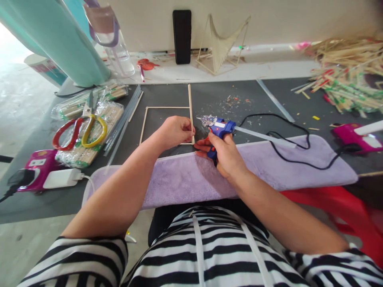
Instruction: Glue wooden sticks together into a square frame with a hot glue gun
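Observation:
My left hand (178,130) pinches a thin wooden stick (190,99) near its lower end. The stick stands up at one side of a square frame of thin sticks (167,107) on the dark table. My right hand (226,153) is wrapped around a blue hot glue gun (223,128), some of its fingers reaching toward the foot of the stick. The gun's nozzle points left and is crusted with debris. A long translucent glue stick (265,136) sticks out of its back, and a black cord (278,114) runs off to the right.
Scissors (94,131) lie on bagged sticks (110,115) at left, beside glue sticks (122,119) and a magenta power strip (38,167). A lilac mat (179,179) lines the front edge. A phone (182,36), a stick model (223,44) and a stick pile (350,75) are behind.

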### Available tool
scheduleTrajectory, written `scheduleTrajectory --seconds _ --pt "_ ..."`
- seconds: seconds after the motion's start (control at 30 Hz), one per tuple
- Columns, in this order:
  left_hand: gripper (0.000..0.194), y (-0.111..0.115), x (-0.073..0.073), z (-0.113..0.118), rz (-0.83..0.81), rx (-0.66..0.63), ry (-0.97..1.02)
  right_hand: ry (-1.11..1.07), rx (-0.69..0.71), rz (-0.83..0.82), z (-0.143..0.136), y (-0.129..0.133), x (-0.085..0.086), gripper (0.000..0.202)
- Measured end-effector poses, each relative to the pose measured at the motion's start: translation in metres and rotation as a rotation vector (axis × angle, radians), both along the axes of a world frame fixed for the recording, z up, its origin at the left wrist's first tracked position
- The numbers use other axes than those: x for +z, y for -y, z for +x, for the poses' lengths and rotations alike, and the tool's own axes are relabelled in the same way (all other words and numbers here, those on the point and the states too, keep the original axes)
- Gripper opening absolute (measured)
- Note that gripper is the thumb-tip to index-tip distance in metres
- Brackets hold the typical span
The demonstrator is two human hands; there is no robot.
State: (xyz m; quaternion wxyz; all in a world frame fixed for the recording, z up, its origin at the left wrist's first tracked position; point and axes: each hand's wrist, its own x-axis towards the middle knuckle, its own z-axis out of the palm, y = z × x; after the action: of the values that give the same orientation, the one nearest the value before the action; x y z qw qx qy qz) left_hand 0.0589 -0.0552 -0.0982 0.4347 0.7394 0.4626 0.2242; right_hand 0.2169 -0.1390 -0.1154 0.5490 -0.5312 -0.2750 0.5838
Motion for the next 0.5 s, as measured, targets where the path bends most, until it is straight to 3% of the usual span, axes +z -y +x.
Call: scheduleTrajectory --seconds 0.5 --pt "0.011 0.0026 0.0034 0.0014 0.077 -0.009 -0.07 -0.001 -0.015 -0.013 -0.0011 0.0008 0.0023 0.035"
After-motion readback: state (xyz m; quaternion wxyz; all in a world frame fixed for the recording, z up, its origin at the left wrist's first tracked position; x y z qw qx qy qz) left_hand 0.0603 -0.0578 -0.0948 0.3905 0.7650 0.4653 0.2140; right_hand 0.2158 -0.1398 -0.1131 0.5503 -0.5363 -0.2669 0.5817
